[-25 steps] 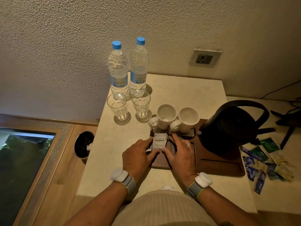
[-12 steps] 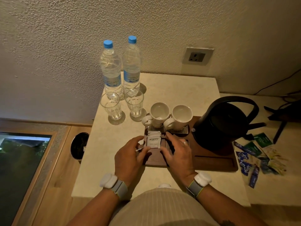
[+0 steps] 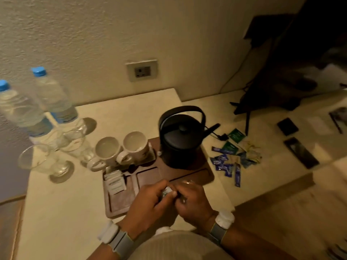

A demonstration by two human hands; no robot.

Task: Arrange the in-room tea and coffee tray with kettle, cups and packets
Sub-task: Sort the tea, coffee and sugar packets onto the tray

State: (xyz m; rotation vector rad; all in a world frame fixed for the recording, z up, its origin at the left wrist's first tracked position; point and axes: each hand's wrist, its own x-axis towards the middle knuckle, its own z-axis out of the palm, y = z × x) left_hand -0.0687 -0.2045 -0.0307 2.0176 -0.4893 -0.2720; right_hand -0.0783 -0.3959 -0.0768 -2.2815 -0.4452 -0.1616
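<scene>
A dark brown tray (image 3: 189, 178) lies on the pale counter. On it, at the back right, stands the black kettle (image 3: 180, 141), and at the back left two white cups (image 3: 108, 149) (image 3: 136, 143) side by side. A stack of white packets (image 3: 114, 182) leans in the tray's left compartment. My left hand (image 3: 150, 205) and right hand (image 3: 191, 199) meet over the tray's front edge. Their fingers are curled around a small pale packet (image 3: 167, 190) that is blurred and mostly hidden.
Loose blue and green packets (image 3: 231, 160) lie on the counter right of the tray. Two water bottles (image 3: 54, 98) and two glasses (image 3: 43, 162) stand at the left. A wall socket (image 3: 142, 71) is behind. Black flat items (image 3: 300, 154) lie on the far right.
The view has swung to the right. Both hands have let go of the white packets, which now rest in the left compartment, and have drawn back to the tray's front edge.
</scene>
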